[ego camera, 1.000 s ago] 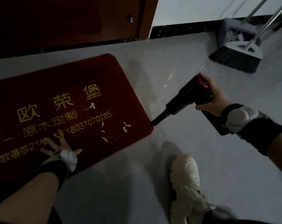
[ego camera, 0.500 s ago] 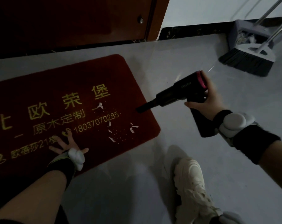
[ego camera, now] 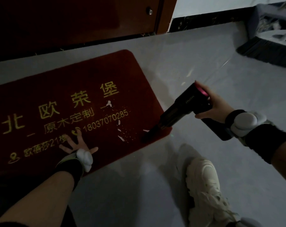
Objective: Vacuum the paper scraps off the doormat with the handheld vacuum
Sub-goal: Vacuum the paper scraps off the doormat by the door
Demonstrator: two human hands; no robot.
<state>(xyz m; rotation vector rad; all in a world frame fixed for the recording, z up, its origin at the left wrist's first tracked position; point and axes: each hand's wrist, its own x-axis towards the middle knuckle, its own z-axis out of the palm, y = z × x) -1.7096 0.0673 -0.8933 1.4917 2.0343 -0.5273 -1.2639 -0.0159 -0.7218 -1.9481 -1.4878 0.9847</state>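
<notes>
A dark red doormat with gold lettering lies on the grey floor. White paper scraps are scattered near its right end, with one larger scrap further up. My right hand grips a black handheld vacuum with a pink rear ring. Its nozzle tip points down-left and rests on the mat's lower right corner, beside a scrap. My left hand lies flat on the mat's near edge, fingers spread, holding nothing.
A dark wooden door stands behind the mat. A broom and dustpan lean at the far right. My white sneaker is planted on the floor just right of the mat's near corner.
The vacuum has swung down and its nozzle now touches the mat's lower right corner next to the scraps. My left hand has stayed pressed on the mat.
</notes>
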